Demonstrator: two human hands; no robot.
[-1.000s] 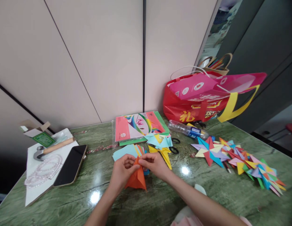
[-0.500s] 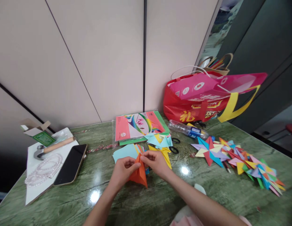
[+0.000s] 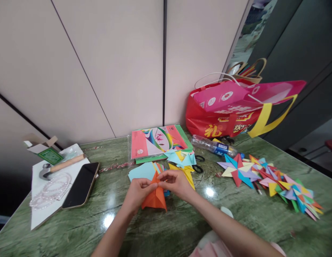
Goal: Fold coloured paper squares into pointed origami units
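Note:
An orange sheet of origami paper (image 3: 155, 200), partly folded with a pointed top, is held up between both hands over the green marbled table (image 3: 107, 235). My left hand (image 3: 140, 192) pinches its left side, thumb pointing toward the centre crease. From the right, my right hand (image 3: 174, 182) pinches the same paper, the fingertips of both hands almost meeting. Just behind lies a fanned stack of coloured paper (image 3: 141, 170), light blue on top. Folded light-blue and yellow pieces (image 3: 182, 160) lie beyond my right hand.
Scissors (image 3: 198, 168), a plastic bottle (image 3: 214, 146) and a red bag (image 3: 222, 117) stand at the back right. Folded paper stars (image 3: 238, 170) line the right side. A paper pack (image 3: 157, 141) lies by the wall. Leftward are a phone (image 3: 80, 185), hammer (image 3: 64, 164) and beads (image 3: 52, 189).
Both hands keep their grip on the orange paper. The fingertips have slid lower from its tip, and its lower part has spread slightly to the left.

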